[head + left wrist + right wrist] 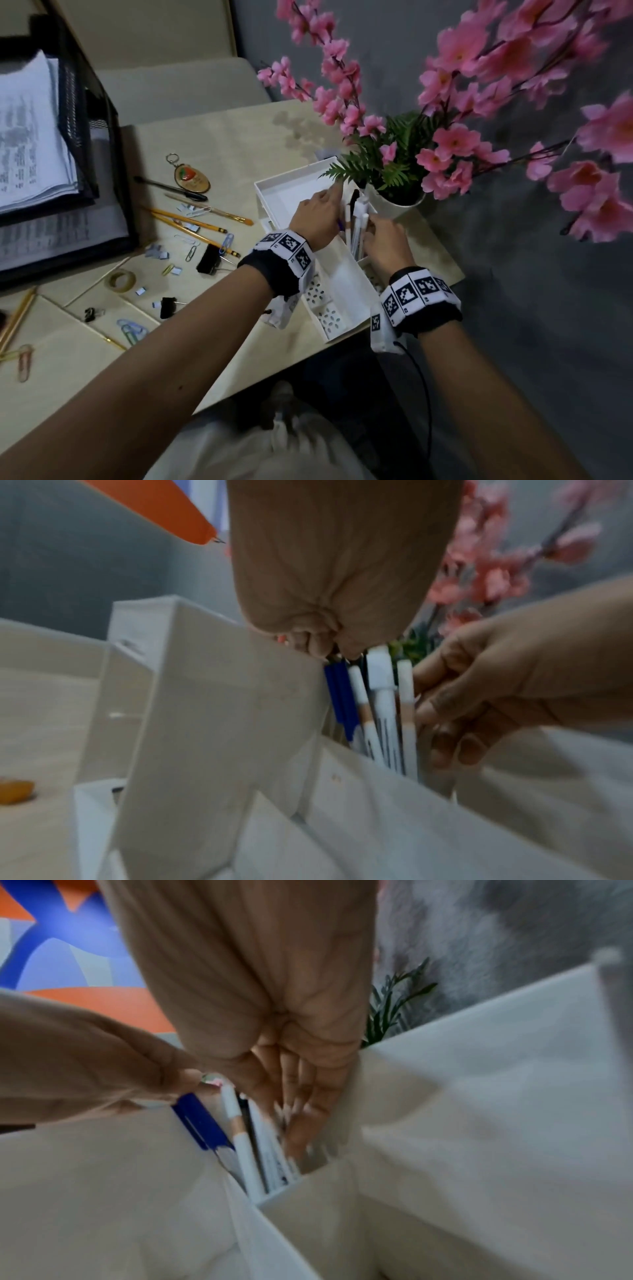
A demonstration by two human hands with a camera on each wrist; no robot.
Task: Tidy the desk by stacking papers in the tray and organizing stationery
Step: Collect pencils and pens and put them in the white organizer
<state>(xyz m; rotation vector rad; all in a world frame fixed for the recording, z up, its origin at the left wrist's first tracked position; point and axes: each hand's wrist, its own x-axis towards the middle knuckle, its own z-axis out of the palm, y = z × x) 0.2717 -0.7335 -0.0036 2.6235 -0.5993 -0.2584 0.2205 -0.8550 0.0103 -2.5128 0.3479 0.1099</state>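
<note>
Here the left hand (317,214) pinches the top of a blue pen (339,696) standing in the white organizer (346,291), while the right hand (385,245), fingers straight, presses the white pens (359,222) together. Pencils (191,224), paper clips (132,330) and binder clips (209,258) litter the surface (239,144); papers (30,137) sit in the black tray (102,144). Pushing sideways could tip the organizer into the flower pot (397,200).

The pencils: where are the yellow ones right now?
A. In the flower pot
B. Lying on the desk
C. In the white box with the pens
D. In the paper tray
B: the yellow pencils lie flat on the desk, left of the white box, among the paper clips.
</note>
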